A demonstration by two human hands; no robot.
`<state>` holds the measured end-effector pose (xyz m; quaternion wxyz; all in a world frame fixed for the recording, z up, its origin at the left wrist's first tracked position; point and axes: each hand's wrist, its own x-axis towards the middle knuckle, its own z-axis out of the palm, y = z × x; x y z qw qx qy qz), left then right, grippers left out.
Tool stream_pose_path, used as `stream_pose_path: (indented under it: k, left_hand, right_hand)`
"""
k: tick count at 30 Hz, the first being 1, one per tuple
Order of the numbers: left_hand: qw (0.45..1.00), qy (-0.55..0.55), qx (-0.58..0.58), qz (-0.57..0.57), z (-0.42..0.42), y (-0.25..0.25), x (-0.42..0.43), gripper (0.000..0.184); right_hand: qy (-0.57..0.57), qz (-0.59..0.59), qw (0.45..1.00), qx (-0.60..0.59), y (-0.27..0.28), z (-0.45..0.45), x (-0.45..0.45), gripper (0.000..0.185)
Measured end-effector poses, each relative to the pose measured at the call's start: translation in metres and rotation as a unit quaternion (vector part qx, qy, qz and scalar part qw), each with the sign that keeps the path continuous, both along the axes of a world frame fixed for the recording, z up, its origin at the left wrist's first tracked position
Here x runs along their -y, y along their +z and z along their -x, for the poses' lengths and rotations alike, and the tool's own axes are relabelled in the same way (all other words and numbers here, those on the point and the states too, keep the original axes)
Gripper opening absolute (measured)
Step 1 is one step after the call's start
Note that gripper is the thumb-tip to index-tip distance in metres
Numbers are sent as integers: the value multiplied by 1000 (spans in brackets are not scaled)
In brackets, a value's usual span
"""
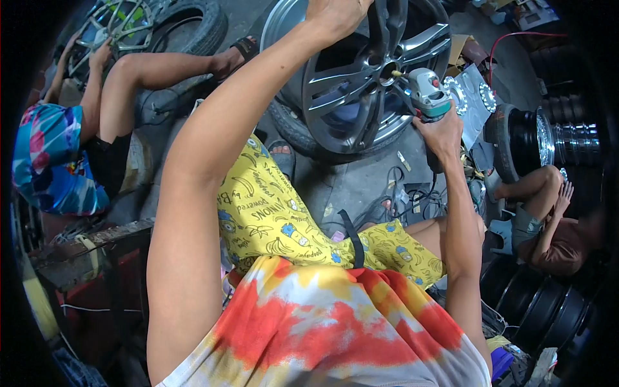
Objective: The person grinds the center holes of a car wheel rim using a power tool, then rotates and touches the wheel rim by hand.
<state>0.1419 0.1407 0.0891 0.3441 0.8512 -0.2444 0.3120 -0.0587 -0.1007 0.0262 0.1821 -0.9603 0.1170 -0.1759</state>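
Observation:
A dark grey alloy wheel (361, 116) with polished spoke faces is tilted up in front of me, on another wheel with a tire (290, 122). My left hand (336, 18) is at its upper left edge, fingers curled over the rim and partly cut off by the top of the view. In my right hand (442, 134) is an angle grinder (428, 90) with a grey head, a red button and a green band. Its small yellowish tip points at the wheel's hub, close to the centre hole; I cannot tell whether it touches.
At left a seated person (58, 155) handles another spoked wheel (119, 39). A second person (554, 232) sits at right near stacked rims (574, 138). Black cables (393, 200) trail over the floor beside the wheel. Shiny ring-shaped parts (487, 97) lie on a grey sheet.

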Motion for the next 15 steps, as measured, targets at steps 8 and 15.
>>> stream_pose_path:
  k: [8, 15]
  left_hand:
    - [1000, -29, 1, 13, 1, 0, 0, 59]
    - [1000, -10, -10, -1, 0, -1, -2, 59]
  right_hand:
    - [9, -22, 998, -55, 2, -1, 6, 73]
    - [25, -1, 998, -55, 19, -9, 8, 72]
